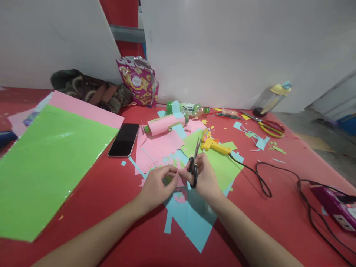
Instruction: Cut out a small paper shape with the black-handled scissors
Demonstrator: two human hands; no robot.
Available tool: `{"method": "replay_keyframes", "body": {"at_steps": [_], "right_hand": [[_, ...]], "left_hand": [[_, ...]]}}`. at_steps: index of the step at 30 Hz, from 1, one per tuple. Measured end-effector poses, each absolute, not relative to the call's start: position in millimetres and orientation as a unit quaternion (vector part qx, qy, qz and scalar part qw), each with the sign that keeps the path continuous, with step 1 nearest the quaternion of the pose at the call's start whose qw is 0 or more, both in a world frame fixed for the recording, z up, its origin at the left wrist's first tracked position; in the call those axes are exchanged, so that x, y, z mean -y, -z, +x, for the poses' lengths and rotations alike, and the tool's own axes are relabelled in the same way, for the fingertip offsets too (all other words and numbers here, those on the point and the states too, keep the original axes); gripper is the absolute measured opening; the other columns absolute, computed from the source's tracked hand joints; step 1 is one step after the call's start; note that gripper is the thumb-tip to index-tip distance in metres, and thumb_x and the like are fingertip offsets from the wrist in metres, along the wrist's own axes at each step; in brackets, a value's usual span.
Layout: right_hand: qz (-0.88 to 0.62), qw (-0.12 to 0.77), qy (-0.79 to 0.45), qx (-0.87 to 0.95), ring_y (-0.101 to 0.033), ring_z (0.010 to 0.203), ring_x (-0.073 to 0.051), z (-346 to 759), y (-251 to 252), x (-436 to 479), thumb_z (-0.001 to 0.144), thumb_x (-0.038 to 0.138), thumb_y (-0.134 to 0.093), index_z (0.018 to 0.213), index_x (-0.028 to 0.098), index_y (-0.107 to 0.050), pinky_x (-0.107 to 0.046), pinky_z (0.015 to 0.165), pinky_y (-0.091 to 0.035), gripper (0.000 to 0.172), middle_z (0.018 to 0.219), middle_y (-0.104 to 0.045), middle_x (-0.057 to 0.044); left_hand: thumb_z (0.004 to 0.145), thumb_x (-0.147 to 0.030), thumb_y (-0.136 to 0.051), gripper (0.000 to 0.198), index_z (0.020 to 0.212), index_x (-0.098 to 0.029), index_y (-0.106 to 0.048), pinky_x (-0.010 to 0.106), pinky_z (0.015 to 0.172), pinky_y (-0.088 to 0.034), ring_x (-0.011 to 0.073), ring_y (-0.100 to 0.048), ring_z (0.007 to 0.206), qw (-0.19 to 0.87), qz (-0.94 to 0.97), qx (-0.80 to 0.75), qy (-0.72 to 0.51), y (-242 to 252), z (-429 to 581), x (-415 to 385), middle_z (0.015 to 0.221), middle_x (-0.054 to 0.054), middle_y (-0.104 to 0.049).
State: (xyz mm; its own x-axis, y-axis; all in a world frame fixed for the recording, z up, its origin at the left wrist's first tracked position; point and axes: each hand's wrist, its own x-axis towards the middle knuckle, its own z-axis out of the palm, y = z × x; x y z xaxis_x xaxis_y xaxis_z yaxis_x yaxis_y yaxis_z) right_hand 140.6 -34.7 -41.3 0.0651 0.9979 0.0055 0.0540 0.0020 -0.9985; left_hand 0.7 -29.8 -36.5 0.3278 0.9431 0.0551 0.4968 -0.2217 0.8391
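My left hand (160, 184) pinches a small piece of pink paper (182, 180) between thumb and fingertips. Black-handled scissors (194, 168) sit in my right hand (206, 177), blades pointing up and away from the paper. The right thumb and a fingertip also reach the pink piece. Beneath both hands lie a blue sheet (198, 218) and a curved pink scrap (181, 195). Just beyond the right hand, a yellow glue gun (216, 145) rests on a light green sheet (226, 167).
A phone (124, 140) and a sleeve of green paper (55, 163) lie left. Behind are a pink-wrapped bottle (166, 124), a green bottle (189, 109) and a snack bag (138, 81). Red-and-yellow scissors (271, 128), a black cord (264, 185) and a purple power box (335, 207) lie right.
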Motion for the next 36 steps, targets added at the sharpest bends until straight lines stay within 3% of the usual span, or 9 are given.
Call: {"method": "replay_keyframes", "body": {"at_steps": [11,21,36], "right_hand": [[-0.521,0.486,-0.485,0.507,-0.045,0.054,-0.009,140.4,42.6,36.0,0.058,0.014,-0.066,0.07,0.022,-0.032,-0.022,0.05,-0.038,0.037,0.064,-0.048,0.007],[-0.525,0.489,-0.485,0.5,-0.048,0.056,-0.01,138.7,39.4,36.6,0.059,0.016,-0.066,0.071,0.022,-0.033,-0.023,0.053,-0.039,0.036,0.065,-0.049,0.006],[-0.523,0.516,-0.498,0.46,-0.047,0.051,-0.009,134.0,37.1,36.2,0.059,0.02,-0.065,0.069,0.023,-0.03,-0.022,0.048,-0.04,0.036,0.062,-0.047,0.007]], "left_hand": [[0.073,-0.021,-0.045,0.014,0.065,-0.016,-0.056,0.023,0.06,-0.042,0.0121,-0.054,0.062,0.36,0.766,-0.465,-0.259,36.9,-3.9,20.8,0.066,0.001,-0.062],[0.076,-0.029,-0.046,0.019,0.063,-0.016,-0.052,0.022,0.058,-0.041,0.0114,-0.052,0.056,0.437,0.693,-0.491,-0.297,33.2,-5.4,23.6,0.059,-0.001,-0.056],[0.076,-0.022,-0.044,0.016,0.063,-0.016,-0.051,0.02,0.055,-0.039,0.0094,-0.049,0.055,0.426,0.709,-0.481,-0.29,35.3,-2.0,26.5,0.06,-0.001,-0.055]]}}
